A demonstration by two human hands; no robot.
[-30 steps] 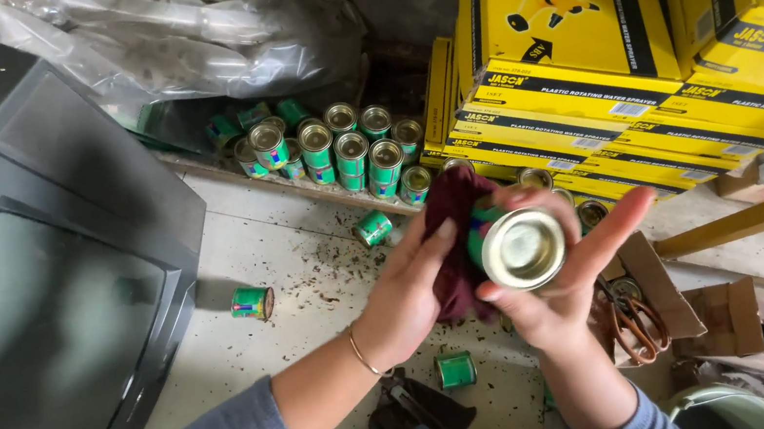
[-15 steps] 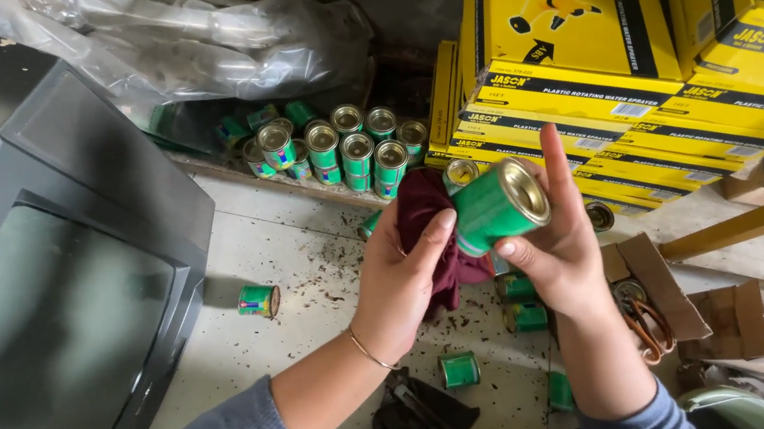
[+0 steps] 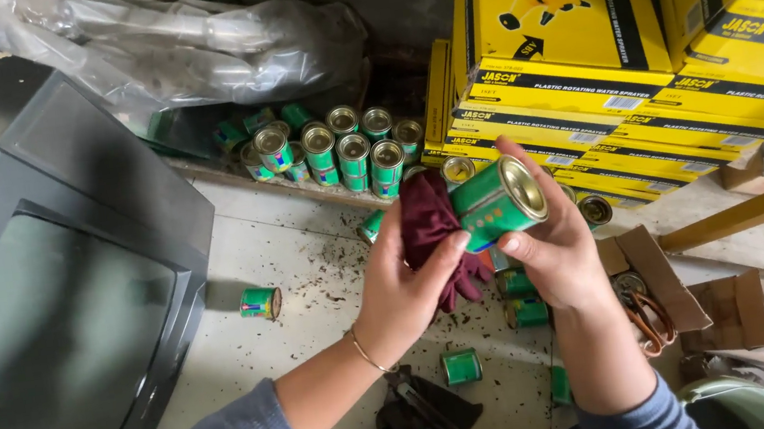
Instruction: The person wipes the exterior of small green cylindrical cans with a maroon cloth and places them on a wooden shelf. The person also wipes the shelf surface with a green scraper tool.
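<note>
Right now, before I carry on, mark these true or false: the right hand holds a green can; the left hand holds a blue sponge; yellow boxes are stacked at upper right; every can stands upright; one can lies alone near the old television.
1. The right hand holds a green can: true.
2. The left hand holds a blue sponge: false, it presses a maroon cloth against the can.
3. Yellow boxes are stacked at upper right: true.
4. Every can stands upright: false, several lie on their sides on the floor.
5. One lone can lies near the grey television: true.
</note>
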